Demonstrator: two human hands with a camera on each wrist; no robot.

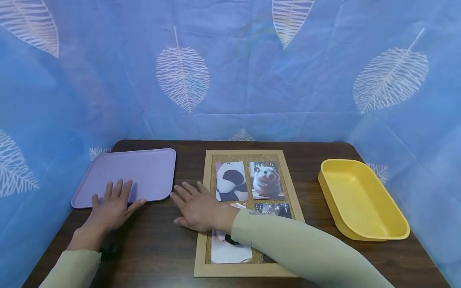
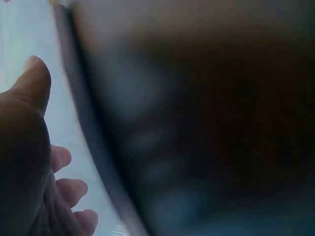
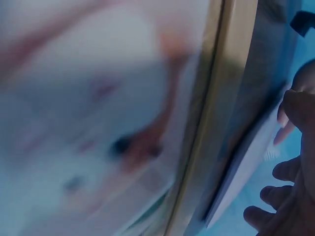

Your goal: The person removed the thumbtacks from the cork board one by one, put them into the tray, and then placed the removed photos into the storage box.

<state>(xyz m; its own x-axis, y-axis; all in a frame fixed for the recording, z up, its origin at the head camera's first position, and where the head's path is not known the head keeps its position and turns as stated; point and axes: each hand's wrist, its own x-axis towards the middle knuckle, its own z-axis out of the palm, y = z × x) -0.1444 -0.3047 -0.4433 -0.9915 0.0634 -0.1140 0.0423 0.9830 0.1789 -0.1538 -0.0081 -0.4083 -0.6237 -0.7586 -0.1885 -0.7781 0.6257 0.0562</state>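
Observation:
A lilac tray (image 1: pixel 151 168) lies at the back left of the table. My left hand (image 1: pixel 109 212) spreads its fingers over the tray's near edge and holds nothing. From the right, my right forearm crosses a wood-framed corkboard (image 1: pixel 245 152) with several animal photos (image 1: pixel 266 180) on it. The right hand (image 1: pixel 199 208), fingers extended and holding nothing, is at the board's left side, its fingertips pointing toward the tray's near right corner. The arm covers some lower photos. In the right wrist view, the board's wooden edge (image 3: pixel 236 54) shows beside the hand, with the tray (image 3: pixel 243 169) beyond.
A yellow plastic basin (image 1: pixel 325 196) stands at the right of the dark wooden table (image 1: pixel 158 248). Blue cloth (image 1: pixel 252 88) with white leaf prints hangs behind the table and at both sides.

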